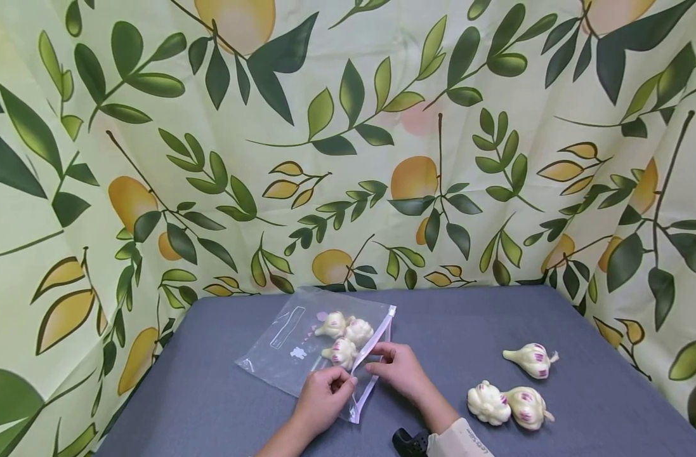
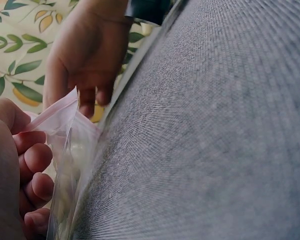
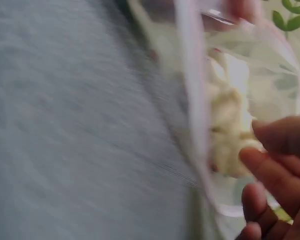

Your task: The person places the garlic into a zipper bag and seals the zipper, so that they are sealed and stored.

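A clear zip bag (image 1: 279, 362) with a pale pink zip edge lies on the table, its mouth facing right and partly parted. Inside it are three garlic bulbs (image 1: 341, 353), seen blurred through the plastic in the right wrist view. My left hand (image 1: 325, 397) pinches the near part of the bag's mouth between thumb and curled fingers. At the mouth's right side is my right hand (image 1: 401, 374), thumb and fingers apart with nothing between them. Whether its fingertips touch the plastic, I cannot tell.
Three more garlic bulbs lie to the right on the grey table: one bulb (image 1: 533, 362) farther back, and a pair nearer, a knobbly bulb (image 1: 487, 403) touching another bulb (image 1: 527, 407). A leaf-and-fruit patterned cloth (image 1: 359, 190) hangs behind the table (image 1: 222, 406).
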`<action>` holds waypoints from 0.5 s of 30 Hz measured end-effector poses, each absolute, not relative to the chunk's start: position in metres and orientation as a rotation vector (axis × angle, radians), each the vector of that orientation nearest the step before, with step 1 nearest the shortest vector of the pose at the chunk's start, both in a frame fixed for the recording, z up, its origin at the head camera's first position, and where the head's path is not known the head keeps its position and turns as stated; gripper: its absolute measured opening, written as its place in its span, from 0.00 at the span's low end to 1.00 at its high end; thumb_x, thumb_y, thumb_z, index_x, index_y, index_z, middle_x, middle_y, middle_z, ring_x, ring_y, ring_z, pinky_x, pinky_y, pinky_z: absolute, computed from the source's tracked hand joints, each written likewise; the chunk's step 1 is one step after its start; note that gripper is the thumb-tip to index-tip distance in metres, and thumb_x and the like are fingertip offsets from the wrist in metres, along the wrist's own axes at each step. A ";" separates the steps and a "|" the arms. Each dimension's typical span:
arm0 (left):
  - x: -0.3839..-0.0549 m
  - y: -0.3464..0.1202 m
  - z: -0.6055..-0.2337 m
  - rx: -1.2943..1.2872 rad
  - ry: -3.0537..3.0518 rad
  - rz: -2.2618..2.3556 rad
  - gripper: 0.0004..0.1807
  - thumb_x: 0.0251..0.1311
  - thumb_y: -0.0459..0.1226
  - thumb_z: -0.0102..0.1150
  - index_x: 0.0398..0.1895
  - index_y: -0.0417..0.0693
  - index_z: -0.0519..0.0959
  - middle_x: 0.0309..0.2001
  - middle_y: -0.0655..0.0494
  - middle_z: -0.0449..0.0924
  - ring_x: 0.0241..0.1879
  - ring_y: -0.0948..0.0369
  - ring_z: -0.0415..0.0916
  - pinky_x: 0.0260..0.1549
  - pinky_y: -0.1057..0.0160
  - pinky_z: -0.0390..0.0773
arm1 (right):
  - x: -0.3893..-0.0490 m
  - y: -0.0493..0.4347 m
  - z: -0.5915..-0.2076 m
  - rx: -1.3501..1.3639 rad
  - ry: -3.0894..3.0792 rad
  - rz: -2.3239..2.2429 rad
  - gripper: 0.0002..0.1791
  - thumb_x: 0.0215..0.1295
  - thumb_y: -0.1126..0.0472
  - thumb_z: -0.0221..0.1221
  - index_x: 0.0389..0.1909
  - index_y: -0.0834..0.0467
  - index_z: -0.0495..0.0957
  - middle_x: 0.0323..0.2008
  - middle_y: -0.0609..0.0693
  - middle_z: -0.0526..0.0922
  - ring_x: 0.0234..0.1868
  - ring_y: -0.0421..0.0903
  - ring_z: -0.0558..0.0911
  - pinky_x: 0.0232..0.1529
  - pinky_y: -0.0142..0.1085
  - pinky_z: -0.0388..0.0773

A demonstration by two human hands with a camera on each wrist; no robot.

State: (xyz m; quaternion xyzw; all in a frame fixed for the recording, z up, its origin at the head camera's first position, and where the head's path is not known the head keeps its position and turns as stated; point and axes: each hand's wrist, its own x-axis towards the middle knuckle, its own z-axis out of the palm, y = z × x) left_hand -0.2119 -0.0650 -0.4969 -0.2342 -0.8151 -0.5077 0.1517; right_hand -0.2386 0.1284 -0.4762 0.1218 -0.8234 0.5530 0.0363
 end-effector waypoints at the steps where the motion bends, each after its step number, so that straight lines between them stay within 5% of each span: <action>1: -0.212 -0.065 -0.497 -0.672 -2.336 -1.458 0.15 0.54 0.32 0.66 0.17 0.60 0.75 0.16 0.72 0.66 0.18 0.77 0.61 0.20 0.79 0.63 | -0.239 0.131 -0.474 0.345 -2.540 1.651 0.16 0.50 0.66 0.69 0.42 0.62 0.84 0.29 0.54 0.84 0.21 0.36 0.70 0.23 0.28 0.67; 15: -0.210 -0.066 -0.499 -0.695 -2.291 -1.450 0.14 0.53 0.32 0.66 0.17 0.58 0.75 0.15 0.71 0.66 0.18 0.78 0.61 0.19 0.79 0.64 | -0.215 0.176 -0.409 0.114 -2.630 1.152 0.12 0.57 0.62 0.68 0.43 0.55 0.85 0.38 0.48 0.87 0.27 0.40 0.75 0.27 0.33 0.71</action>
